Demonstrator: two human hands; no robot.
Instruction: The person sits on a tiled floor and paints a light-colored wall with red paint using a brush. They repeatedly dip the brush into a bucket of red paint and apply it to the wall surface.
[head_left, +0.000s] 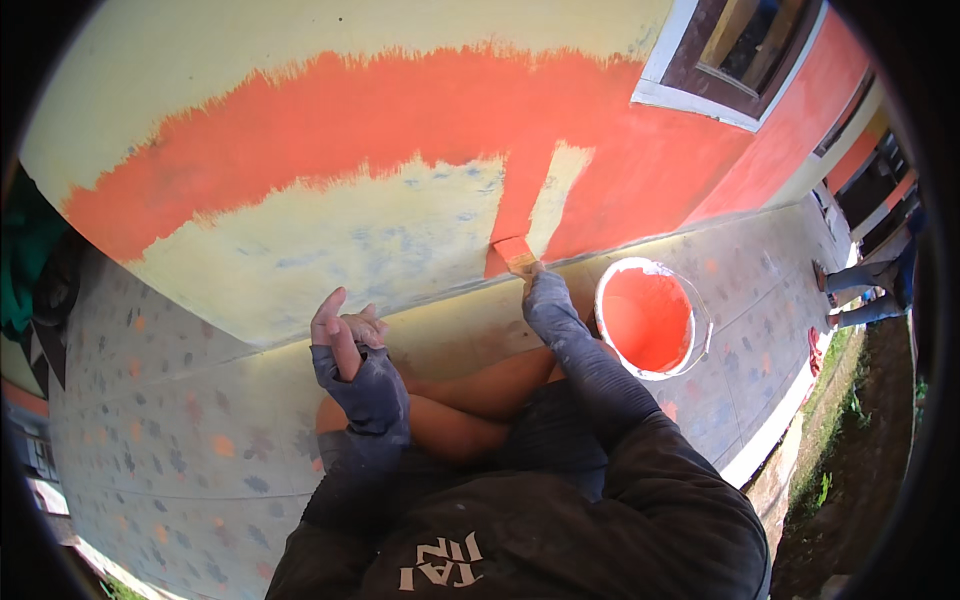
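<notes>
In my right hand (538, 283) is a flat paintbrush (516, 253), its orange-coated bristles against the wall near its foot. A vertical orange stripe (523, 184) runs up from the brush to a broad orange band (420, 105) on the pale yellow wall (360, 232). A narrow unpainted strip (559, 184) lies between that stripe and the orange area to the right. My left hand (349, 337), in a fingerless grey sleeve, is raised above my crossed legs with fingers apart and nothing in it. A white bucket (606, 330) with orange paint (646, 319) stands right of my right forearm.
A brown-and-white framed window (739, 60) is at upper right. The tiled floor (187, 420) bears leaf-like marks and orange spots. Another person's legs (866, 289) show at far right, near a grassy strip (832, 382). Green cloth (30, 247) hangs at the left edge.
</notes>
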